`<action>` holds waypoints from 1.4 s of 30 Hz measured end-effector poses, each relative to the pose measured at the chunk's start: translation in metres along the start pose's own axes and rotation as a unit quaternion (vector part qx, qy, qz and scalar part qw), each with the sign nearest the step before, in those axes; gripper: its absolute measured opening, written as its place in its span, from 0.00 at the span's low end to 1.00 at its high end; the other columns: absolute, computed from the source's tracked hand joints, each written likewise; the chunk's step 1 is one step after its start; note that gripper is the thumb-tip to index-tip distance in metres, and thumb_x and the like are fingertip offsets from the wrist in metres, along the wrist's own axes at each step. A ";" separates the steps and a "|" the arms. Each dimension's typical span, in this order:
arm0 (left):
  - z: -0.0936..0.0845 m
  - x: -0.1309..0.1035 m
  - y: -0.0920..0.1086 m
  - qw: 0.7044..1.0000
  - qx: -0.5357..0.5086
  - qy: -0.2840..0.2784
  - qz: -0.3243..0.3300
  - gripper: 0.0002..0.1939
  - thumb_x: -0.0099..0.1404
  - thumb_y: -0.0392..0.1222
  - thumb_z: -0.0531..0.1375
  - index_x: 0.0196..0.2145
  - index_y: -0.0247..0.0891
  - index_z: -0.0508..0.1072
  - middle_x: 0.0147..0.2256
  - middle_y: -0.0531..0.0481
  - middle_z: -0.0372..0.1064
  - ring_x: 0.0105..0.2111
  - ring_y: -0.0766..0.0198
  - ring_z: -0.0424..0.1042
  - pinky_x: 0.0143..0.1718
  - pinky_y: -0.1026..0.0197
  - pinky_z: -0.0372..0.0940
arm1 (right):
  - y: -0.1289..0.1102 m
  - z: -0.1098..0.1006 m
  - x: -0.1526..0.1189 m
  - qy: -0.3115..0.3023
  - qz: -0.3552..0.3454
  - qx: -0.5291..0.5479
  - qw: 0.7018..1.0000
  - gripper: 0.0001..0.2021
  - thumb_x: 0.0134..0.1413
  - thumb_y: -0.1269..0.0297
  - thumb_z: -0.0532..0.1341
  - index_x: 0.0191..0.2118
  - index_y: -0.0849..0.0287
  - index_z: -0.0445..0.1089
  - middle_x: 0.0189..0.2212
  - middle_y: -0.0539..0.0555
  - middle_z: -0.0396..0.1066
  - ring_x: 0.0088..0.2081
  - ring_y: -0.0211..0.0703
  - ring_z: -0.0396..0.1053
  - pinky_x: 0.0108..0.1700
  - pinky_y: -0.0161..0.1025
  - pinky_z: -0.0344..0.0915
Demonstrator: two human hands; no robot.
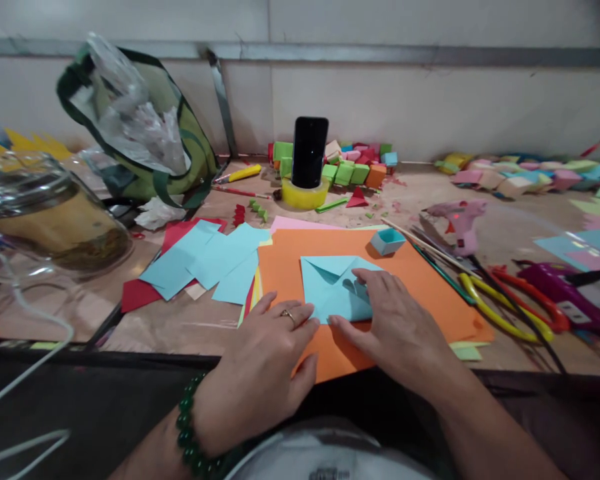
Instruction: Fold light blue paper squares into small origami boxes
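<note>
A light blue sheet of paper (325, 293), folded like an envelope with its flaps turned in, lies on a stack of orange paper (285, 267). My left hand (270, 353) lies at its lower left corner, fingers stretched out and touching the edge; a ring and a green bead bracelet are on this side. Over the right part of the blue paper, my right hand (400, 327) spreads its thumb along the lower edge and its fingers on the right side. A small blue folded paper box (387, 241) sits behind, on the orange stack.
Loose blue sheets (205, 260) lie left. A phone (310, 152) stands in a yellow tape roll (305, 195) before colourful paper cubes (353, 172). To the right are yellow-handled scissors (500, 313), a pink glue gun (463, 223) and a purple one (565, 293). Further left: a jar (55, 220) and a green bag (195, 143).
</note>
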State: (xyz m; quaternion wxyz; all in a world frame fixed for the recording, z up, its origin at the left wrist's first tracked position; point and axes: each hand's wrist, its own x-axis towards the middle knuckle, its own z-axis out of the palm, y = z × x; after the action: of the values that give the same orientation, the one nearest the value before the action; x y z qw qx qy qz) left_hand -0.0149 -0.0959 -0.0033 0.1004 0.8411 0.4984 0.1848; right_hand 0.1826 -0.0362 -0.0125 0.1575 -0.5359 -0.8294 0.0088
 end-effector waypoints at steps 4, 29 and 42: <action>-0.001 0.000 0.000 1.000 -0.005 -0.011 -0.006 0.15 0.62 0.38 0.54 0.45 0.41 0.73 0.51 0.48 0.70 0.51 0.55 0.68 0.58 0.42 0.53 | 0.016 -0.003 -0.008 -0.003 -0.020 0.022 1.000 0.22 0.55 0.56 0.55 0.53 0.62 0.57 0.48 0.64 0.66 0.50 0.59 0.65 0.47 0.54 0.66; 0.004 0.028 0.019 0.994 0.106 -0.037 0.014 0.10 0.68 0.41 0.52 0.40 0.35 0.70 0.35 0.44 0.67 0.37 0.56 0.66 0.40 0.53 0.64 | 0.030 -0.013 -0.019 -0.009 -0.191 0.012 0.981 0.18 0.53 0.79 0.53 0.42 0.54 0.74 0.38 0.57 0.71 0.42 0.49 0.66 0.42 0.47 0.69; -0.004 0.039 0.014 0.972 0.210 -0.077 0.066 0.10 0.61 0.26 0.52 0.35 0.36 0.70 0.31 0.45 0.67 0.30 0.59 0.68 0.32 0.57 0.64 | 0.079 -0.024 -0.009 0.082 -0.173 -0.062 0.980 0.22 0.54 0.80 0.50 0.53 0.57 0.65 0.53 0.61 0.65 0.54 0.52 0.63 0.53 0.50 0.64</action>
State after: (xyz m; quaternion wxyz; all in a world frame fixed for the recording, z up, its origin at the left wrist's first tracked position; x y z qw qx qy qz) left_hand 0.0115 -0.0684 0.0137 -0.0526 0.8862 0.4599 0.0171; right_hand 0.2619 -0.0140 -0.0067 0.1908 -0.3915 -0.8930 -0.1136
